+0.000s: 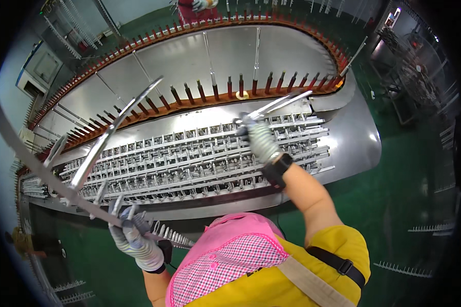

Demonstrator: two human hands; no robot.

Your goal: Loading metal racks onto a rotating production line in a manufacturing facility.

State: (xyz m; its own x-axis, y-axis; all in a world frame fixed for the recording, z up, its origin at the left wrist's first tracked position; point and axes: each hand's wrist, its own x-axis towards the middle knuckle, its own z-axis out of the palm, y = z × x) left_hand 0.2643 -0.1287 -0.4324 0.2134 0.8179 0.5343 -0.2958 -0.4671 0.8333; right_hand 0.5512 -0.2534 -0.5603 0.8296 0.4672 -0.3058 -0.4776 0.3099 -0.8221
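Metal rack strip, pronged, curves from the far left down to the left hand. A long bright bar slants upward from this strip. The left hand is gloved, its forearm rising from the lower edge, its fingers curled around the strip in front of the surface. To the right, pronged rows lie along the surface. Over them, the right hand reaches farther out, forearm angled up and left, fingers closed on slender shiny pieces pointing up and right; finger detail is blurred.
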